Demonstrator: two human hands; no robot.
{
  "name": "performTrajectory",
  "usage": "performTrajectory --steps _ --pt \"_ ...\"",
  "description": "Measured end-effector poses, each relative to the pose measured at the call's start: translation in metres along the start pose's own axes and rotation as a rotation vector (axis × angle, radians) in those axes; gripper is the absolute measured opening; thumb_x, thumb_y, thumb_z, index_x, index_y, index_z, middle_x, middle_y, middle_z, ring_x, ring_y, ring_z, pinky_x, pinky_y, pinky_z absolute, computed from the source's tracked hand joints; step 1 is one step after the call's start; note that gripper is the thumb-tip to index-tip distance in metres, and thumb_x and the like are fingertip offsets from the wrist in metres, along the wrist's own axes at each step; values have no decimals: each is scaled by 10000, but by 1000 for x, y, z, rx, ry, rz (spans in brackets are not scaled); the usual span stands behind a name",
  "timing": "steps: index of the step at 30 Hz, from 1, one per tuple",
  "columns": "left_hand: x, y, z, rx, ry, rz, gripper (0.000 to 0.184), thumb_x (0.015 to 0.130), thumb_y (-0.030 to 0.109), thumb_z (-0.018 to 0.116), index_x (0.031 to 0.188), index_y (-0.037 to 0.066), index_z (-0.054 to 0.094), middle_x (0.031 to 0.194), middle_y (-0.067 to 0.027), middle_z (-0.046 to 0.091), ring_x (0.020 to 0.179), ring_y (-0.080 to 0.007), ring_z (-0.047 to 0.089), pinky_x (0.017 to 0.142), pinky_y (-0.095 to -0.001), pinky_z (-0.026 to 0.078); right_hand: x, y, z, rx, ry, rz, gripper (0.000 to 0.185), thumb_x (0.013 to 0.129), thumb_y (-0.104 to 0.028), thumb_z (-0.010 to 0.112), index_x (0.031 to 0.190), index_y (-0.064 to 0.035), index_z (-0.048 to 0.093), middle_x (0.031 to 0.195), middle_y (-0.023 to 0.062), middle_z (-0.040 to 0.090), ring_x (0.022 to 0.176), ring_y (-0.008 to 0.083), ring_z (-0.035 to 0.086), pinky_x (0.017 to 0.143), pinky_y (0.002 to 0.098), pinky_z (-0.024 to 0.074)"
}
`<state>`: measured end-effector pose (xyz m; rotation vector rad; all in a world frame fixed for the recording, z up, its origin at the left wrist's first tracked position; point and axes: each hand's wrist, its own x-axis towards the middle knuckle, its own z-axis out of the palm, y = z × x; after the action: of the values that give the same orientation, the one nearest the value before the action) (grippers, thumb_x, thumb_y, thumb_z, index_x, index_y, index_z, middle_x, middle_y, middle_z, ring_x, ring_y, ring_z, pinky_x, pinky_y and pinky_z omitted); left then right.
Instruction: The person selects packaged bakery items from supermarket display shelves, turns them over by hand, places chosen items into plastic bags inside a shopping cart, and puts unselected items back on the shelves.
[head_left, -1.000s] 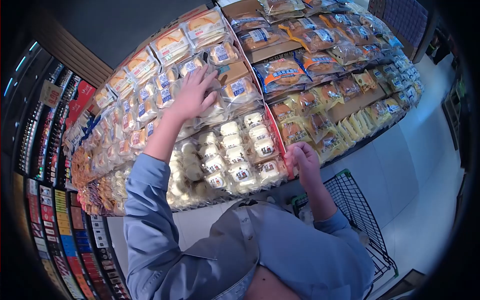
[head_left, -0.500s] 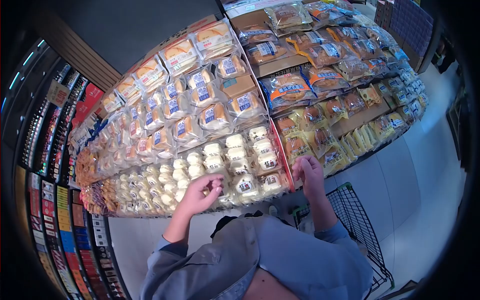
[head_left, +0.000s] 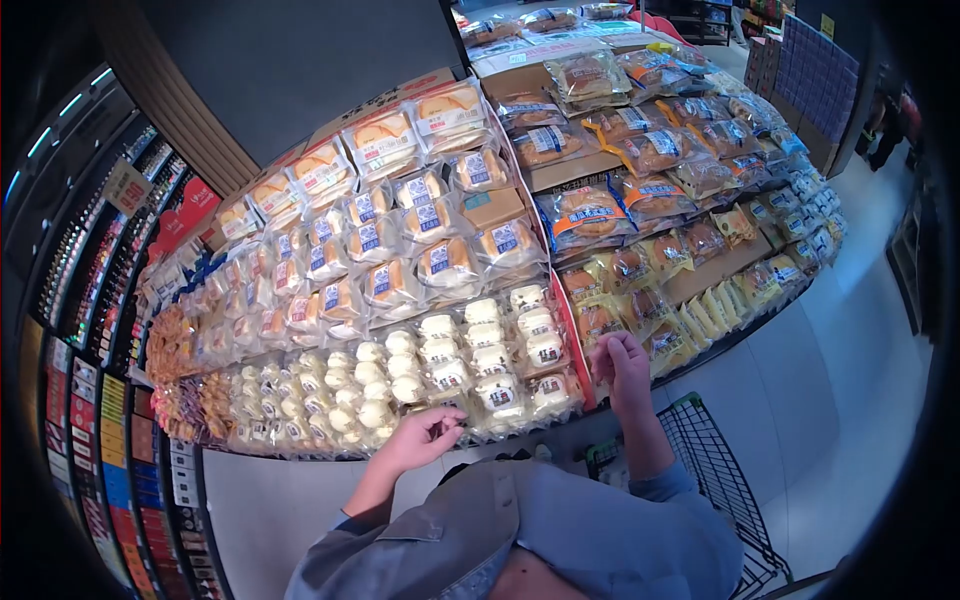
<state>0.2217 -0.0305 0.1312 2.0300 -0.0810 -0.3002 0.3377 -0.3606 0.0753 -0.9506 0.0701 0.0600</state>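
My left hand point(head_left: 425, 438) hovers at the front edge of the display, over the lowest row of small white wrapped buns point(head_left: 404, 388). Its fingers are loosely curled together, and I see nothing in them. To the right, my right hand point(head_left: 620, 366) is raised near the red divider strip point(head_left: 572, 345), its fingers bent in with nothing visible between them. Just behind that hand lie yellow-wrapped breads point(head_left: 648, 302). Above the white buns sit rows of clear-wrapped sandwich breads with blue labels point(head_left: 440, 262). Neither hand visibly grips a package.
A black wire shopping cart point(head_left: 715, 465) with green trim stands close on my right. Larger bagged breads point(head_left: 590, 212) fill the display's right side. Tall shelves point(head_left: 110, 420) of boxes and bottles line the left. A person point(head_left: 882, 132) stands far off on the right.
The view has tilted up, so the display and both hands sit lower in it. My left hand has also shifted a little to the right. Neither hand has picked anything up.
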Motion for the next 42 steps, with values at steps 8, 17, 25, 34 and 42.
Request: performTrajectory --steps 8,17,25,34,42 --pt "6 -10 1 -6 -88 165 284 897 114 675 1172 49 649 811 20 593 666 -54 495 617 -223 441 -33 1 0 -101 79 -35 159 1006 -156 490 975 -38 592 792 58 641 570 99 562 514 234 461" --pt "-53 -37 -8 -71 -184 147 304 906 31 610 1209 21 635 789 17 609 786 -56 561 761 -227 479 -105 2 48 -287 54 -42 182 1006 -158 493 1044 -12 593 837 58 648 628 93 564 560 227 455" --pt "-98 -82 -11 -87 -242 226 321 871 -3 597 1191 13 620 906 -48 670 819 -102 614 749 -254 507 -199 47 56 -451 177 -13 172 1005 -152 512 1085 -20 588 858 30 651 660 80 573 583 229 462" --pt "-143 -114 -7 -141 -315 212 332 894 28 564 1222 -16 594 949 -61 666 864 -106 614 792 -260 502 -347 239 -103 -1729 588 118 444 841 -271 684 1194 -34 554 1023 176 626 952 317 623 801 431 494" --pt "-139 -112 -14 -92 -267 137 270 885 4 585 1150 -2 636 863 -44 671 755 -96 603 710 -249 498 -371 223 -121 -1795 568 41 416 814 -244 676 1187 -86 581 1089 120 606 1078 314 549 905 432 435"
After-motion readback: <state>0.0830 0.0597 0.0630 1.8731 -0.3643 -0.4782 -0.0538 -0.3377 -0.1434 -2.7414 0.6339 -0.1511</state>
